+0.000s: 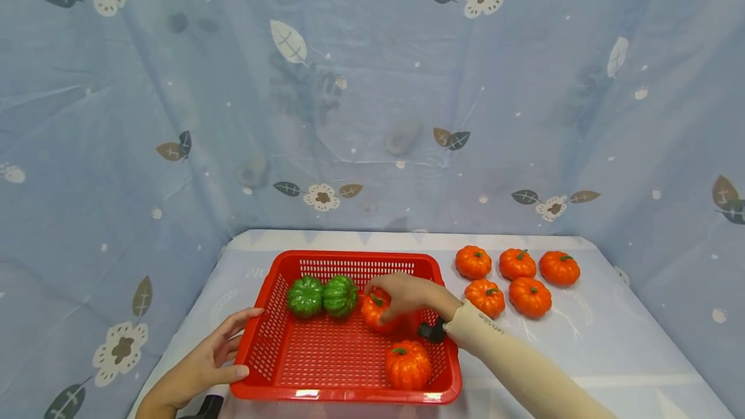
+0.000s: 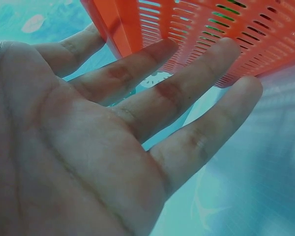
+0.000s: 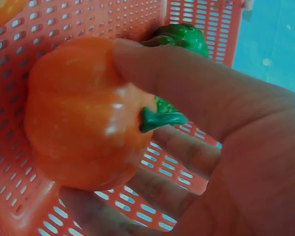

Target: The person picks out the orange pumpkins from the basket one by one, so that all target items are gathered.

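Note:
My right hand (image 1: 410, 293) grips a small orange pumpkin (image 1: 372, 313) inside the red basket (image 1: 314, 394). In the right wrist view the thumb lies over the top of this pumpkin (image 3: 83, 118), near its green stem (image 3: 162, 119), with the fingers around the far side. A second orange pumpkin (image 1: 408, 365) sits in the basket's near right corner. Two green pumpkins (image 1: 305, 297) stand side by side toward the back left of the basket. At the basket's left side, my left hand (image 1: 204, 361) touches the rim and the slotted wall (image 2: 196, 29) with extended fingers.
Several more orange pumpkins (image 1: 530, 297) lie on the pale table cloth (image 1: 605, 348) to the right of the basket. A blue patterned curtain (image 1: 372, 96) hangs behind and along both sides of the table.

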Available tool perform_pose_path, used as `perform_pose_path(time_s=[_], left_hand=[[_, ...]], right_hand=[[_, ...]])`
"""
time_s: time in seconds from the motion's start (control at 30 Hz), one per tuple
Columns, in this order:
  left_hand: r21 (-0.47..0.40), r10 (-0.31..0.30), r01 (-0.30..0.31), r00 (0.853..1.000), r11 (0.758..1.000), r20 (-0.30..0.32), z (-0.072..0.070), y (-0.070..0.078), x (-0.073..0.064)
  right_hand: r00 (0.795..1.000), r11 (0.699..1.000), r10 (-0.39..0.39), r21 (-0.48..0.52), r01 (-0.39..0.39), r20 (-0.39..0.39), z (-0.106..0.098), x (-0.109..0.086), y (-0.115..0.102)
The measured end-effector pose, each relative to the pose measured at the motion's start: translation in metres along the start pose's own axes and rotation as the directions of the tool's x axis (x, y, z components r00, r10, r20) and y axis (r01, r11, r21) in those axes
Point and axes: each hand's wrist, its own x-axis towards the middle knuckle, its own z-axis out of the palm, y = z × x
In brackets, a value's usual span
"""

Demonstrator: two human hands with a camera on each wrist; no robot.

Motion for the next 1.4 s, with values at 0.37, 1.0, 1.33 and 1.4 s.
perform_pose_path(time_s=[0.37,1.0,1.33,1.4], left_hand=[[-0.001,-0.021,0.021,1.0,1.0,0.005,0.0,0.0,0.001],[0.002,-0.032,0.033,0.999,0.999,-0.009,0.001,0.004,0.0],[-0.011,-0.038,0.037,0.999,0.999,-0.005,0.003,0.006,0.0],[-0.012,-0.038,0.038,0.999,0.999,-0.007,0.003,0.006,0.0]], right_hand=[[0.994,1.0,-0.01,0.008,0.009,0.112,0.002,0.004,0.002],[0.977,0.998,-0.037,0.048,0.048,-0.21,-0.019,-0.013,-0.009],[0.949,0.992,-0.043,0.099,0.077,-0.314,-0.024,-0.028,-0.011],[0.945,0.989,-0.04,0.119,0.083,-0.323,-0.025,-0.032,-0.01]])
